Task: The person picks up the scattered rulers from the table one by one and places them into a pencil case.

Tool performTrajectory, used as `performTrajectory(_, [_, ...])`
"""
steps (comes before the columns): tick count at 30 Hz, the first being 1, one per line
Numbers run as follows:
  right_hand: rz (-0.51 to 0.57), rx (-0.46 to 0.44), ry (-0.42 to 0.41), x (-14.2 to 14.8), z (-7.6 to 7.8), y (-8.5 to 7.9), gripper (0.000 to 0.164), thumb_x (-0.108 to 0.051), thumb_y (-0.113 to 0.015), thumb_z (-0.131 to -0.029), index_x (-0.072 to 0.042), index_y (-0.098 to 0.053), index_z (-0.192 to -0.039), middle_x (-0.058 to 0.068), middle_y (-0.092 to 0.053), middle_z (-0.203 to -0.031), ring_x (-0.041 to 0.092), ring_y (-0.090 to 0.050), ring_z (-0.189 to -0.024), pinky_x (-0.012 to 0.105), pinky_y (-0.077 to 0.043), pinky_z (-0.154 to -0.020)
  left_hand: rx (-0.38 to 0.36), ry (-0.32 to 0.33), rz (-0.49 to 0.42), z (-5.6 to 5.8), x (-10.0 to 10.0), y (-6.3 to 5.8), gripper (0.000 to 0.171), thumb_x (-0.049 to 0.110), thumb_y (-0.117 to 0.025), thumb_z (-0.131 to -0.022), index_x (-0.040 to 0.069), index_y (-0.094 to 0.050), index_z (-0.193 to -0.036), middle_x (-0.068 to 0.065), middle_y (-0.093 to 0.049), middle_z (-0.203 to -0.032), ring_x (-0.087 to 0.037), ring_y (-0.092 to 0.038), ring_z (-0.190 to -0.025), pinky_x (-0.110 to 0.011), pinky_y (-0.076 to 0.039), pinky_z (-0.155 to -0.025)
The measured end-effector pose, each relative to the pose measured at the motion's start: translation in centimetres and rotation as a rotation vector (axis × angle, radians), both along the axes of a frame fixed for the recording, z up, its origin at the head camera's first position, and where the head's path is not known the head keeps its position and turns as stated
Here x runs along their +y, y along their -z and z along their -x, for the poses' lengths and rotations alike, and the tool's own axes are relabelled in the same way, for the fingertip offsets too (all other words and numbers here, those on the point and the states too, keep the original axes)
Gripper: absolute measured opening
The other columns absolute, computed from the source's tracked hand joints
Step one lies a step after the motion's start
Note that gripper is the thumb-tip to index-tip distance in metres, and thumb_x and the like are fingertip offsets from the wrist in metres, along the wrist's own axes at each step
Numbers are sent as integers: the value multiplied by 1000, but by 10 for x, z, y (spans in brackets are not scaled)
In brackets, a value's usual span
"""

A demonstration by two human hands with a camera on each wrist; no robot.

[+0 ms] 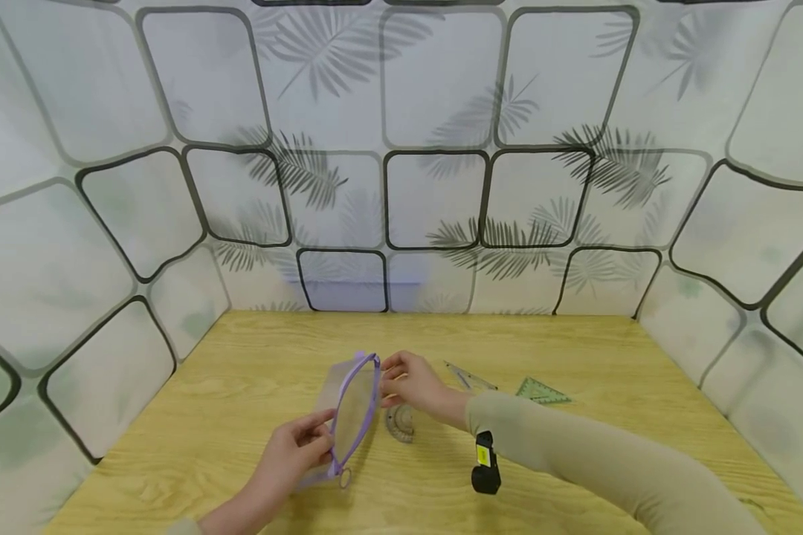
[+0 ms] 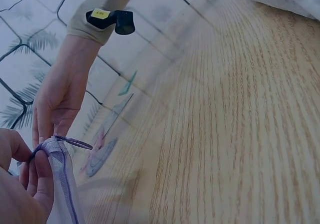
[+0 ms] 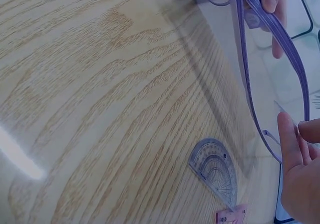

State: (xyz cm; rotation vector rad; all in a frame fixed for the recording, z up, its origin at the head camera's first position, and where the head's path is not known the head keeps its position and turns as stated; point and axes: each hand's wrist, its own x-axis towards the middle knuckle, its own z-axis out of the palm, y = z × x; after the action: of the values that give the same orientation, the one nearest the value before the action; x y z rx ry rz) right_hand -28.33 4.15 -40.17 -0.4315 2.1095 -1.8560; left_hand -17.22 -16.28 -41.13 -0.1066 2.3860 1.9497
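A translucent zip pouch point(image 1: 328, 394) with purple zipper edging stands tilted on the table, its mouth gaping toward the right. My left hand point(image 1: 294, 453) pinches the near end of the zipper edge, beside a small ring loop point(image 2: 74, 142). At the far end, my right hand point(image 1: 411, 386) holds the other edge between thumb and fingers; the right wrist view shows the purple band point(image 3: 295, 67) running into that grip. A clear protractor point(image 3: 214, 170) lies flat just right of the pouch, below the right hand. The inside of the pouch is only partly visible.
Right of the right hand lie a clear set square point(image 1: 468, 377) and a green set square point(image 1: 542, 391). A pink piece point(image 3: 231, 215) touches the protractor's end in the right wrist view. Patterned curtains point(image 1: 435, 200) enclose the wooden table point(image 1: 241, 364) at the back and sides.
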Motion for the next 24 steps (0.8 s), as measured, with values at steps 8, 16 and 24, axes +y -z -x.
performTrajectory(8, [-17,-5,3,-3,-2,-2,30,12,-57,-89,15,-50,-118,11,-52,-95,17,-64,-72,35,-64,-73,-11,-1,-8,0,1,-3,45,0,-58,-92,-11,-51,-136,-9,-61,-95,-13,-61,-83,-23,-60,-71])
performTrajectory(16, [-19,-29,-18,-3,-6,-2,30,12,-58,-89,15,-50,-118,12,-52,-97,18,-65,-71,41,-63,-78,-25,5,-12,0,1,-3,46,0,-59,-92,-11,-51,-137,-8,-61,-95,-14,-61,-84,-23,-60,-71])
performTrajectory(24, [-15,-34,-42,-3,-7,-3,32,12,-60,-88,16,-49,-118,11,-53,-96,15,-67,-68,42,-62,-80,-36,16,-15,1,1,-1,47,1,-58,-93,-10,-50,-137,-7,-60,-95,-13,-61,-83,-23,-60,-71])
